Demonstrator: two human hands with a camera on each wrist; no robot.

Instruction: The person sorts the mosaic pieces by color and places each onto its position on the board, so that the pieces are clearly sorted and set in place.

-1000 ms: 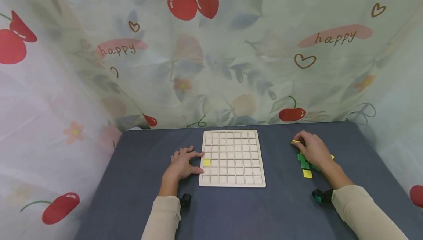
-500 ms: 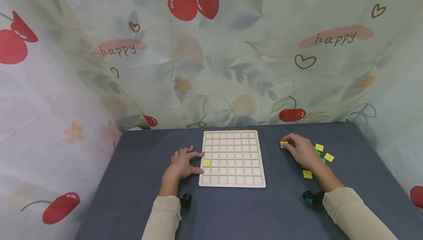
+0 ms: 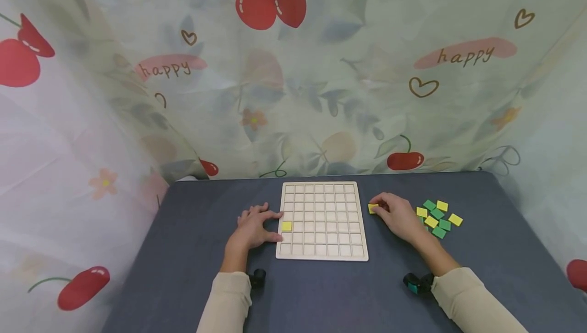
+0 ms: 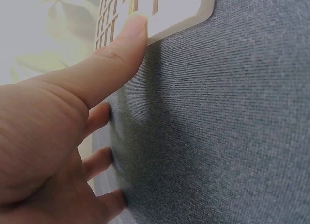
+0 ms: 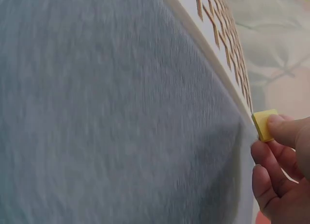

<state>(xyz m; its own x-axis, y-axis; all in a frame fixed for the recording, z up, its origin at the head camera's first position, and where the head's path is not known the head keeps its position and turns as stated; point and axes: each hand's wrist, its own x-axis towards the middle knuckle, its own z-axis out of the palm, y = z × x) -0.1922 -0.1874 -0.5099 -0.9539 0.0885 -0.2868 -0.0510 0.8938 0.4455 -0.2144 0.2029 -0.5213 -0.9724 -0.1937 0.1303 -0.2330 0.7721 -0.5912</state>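
Right grip (image 3: 398,215) held one yellow tile (image 3: 373,209) in a narrow pinch, thumb on its face, just off the right edge of the board (image 3: 322,216); left grip (image 3: 249,230) was spread wide, thumb and forefinger touching the board's left edge, apparently to steady it. Another yellow tile (image 3: 286,226) lay in the board's leftmost column, third row up from the near side, and the loose green and yellow tiles (image 3: 437,213) were scattered well to the board's right. Judging by this, the step in hand was the transfer of a second tile to the board; the next move seemed to call for clearing the rim, choosing a cell and squaring the tile to its walls before letting go. Room looked ample: a strip of tabletop (image 3: 321,297) parted the board from the loose tiles and more stretched out on the board's near side, while its far edge lay close to the tabletop's own, with hanging cloth (image 3: 293,98) behind
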